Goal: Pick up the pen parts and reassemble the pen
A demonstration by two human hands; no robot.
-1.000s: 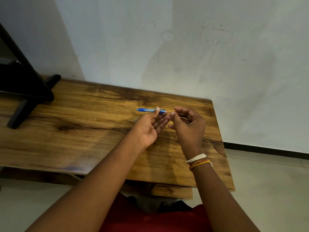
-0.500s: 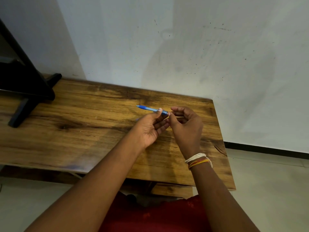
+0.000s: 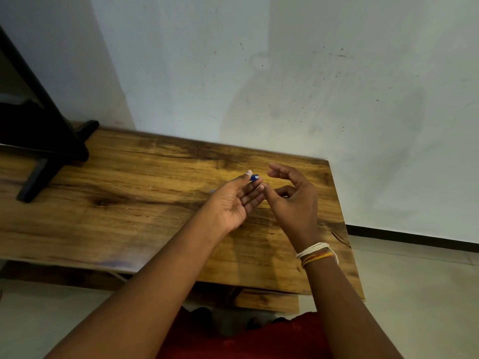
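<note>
- My left hand (image 3: 234,200) is palm up over the middle of the desk (image 3: 124,193), holding a blue pen (image 3: 254,177).
- Only the pen's blunt blue end shows, poking out past my left thumb tip on the far side; the rest of the barrel is hidden behind that hand, apart from a faint blue trace at its left edge.
- My left thumb lies over the pen and the fingers sit under it, nearly straight, so I read this as a light pinch between thumb and fingers, though the contact itself is partly hidden.
- My right hand (image 3: 293,200) hangs just to the right of the left one, fingers loosely curled and spread, with a clear gap between forefinger and thumb. It holds nothing that I can see.
- My right thumb tip comes close to my left fingertips; I cannot tell whether they touch.
- The relation that matters: the pen lies to the left of my right hand and slightly farther off, its long axis running roughly left to right across the desk, with the visible end pointing toward the right hand's open gap.
- The left hand already has the pen; the right is the nearer free one.
- Threads (image 3: 316,252) wrap my right wrist.
- A black stand (image 3: 49,149) sits at the desk's far left, well apart from both hands.
</note>
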